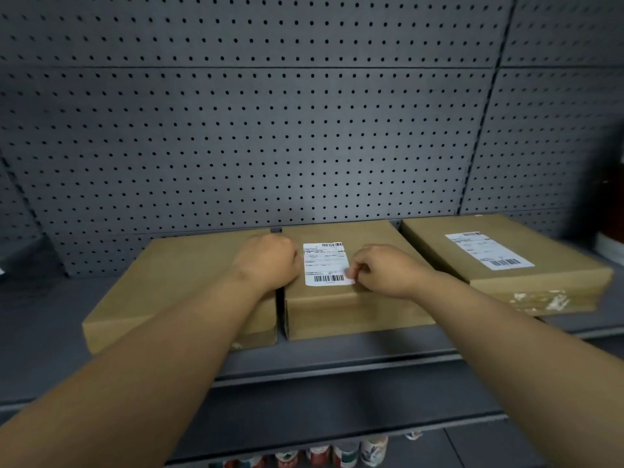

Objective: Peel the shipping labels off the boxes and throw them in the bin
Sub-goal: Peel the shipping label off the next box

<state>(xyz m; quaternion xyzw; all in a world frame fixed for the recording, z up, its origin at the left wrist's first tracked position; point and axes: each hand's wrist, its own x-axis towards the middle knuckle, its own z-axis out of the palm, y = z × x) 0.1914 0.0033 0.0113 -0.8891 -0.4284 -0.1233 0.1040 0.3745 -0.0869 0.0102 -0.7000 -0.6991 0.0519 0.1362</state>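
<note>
Three flat brown cardboard boxes lie side by side on a grey shelf (337, 352). The middle box (341, 309) carries a white shipping label (325, 263) with barcodes. My right hand (381, 270) pinches the label's lower right corner, which looks slightly lifted. My left hand (270, 260) rests as a fist on the box's left edge, over the gap to the left box (175, 282), whose top shows no label. The right box (506, 261) has its own white label (488, 249), flat and untouched. No bin is in view.
A grey pegboard wall (270, 130) rises right behind the boxes. The shelf has a raised front lip (337, 369). Below it, several cans or cups (341, 454) stand on a lower level. A dark red and white object (611, 238) sits at the far right.
</note>
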